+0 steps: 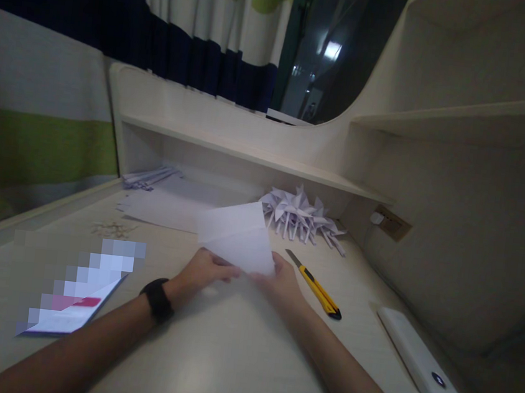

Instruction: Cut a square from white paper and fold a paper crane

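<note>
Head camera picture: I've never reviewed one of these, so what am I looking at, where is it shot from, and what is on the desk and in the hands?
There is no machine: one camera on a person's head looks down at their bare hands. The left hand, with a black wristband, and the right hand together hold a folded white paper sheet above the pale wooden desk. On the desk lie a yellow-and-black utility knife, a pile of folded white paper shapes, flat white sheets, a white power bank and a blurred booklet.
</note>
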{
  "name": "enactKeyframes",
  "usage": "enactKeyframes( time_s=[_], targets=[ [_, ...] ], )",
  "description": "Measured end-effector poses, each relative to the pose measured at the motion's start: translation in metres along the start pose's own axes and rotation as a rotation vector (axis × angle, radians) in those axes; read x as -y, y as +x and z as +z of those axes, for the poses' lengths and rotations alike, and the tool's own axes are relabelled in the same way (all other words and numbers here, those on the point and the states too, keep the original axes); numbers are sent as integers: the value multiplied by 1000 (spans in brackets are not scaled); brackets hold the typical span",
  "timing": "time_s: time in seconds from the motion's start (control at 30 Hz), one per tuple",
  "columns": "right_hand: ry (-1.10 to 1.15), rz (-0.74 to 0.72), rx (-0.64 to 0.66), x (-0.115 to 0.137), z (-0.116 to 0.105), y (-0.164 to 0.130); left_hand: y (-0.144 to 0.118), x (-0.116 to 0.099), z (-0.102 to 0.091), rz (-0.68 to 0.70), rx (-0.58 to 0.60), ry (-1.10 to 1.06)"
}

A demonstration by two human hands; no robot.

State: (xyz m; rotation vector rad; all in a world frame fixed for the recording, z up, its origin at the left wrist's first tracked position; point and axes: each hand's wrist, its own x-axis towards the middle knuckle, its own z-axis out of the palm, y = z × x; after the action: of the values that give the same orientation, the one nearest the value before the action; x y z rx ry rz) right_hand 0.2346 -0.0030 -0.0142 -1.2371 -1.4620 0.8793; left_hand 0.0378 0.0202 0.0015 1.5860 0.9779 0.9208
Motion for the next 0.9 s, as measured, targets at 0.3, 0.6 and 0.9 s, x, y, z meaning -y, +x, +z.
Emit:
enactKeyframes(
  time_s=[0.3,0.6,0.9],
  targets=[
    [87,93,-26,9,-14,3,16,14,-27,132,-57,-103],
    [100,16,-16,-10,-33,20,22,10,-57,129,-270,-259],
    [159,-34,-25,-8,-17,12,14,19,-29,-148,249,-253]
  ],
)
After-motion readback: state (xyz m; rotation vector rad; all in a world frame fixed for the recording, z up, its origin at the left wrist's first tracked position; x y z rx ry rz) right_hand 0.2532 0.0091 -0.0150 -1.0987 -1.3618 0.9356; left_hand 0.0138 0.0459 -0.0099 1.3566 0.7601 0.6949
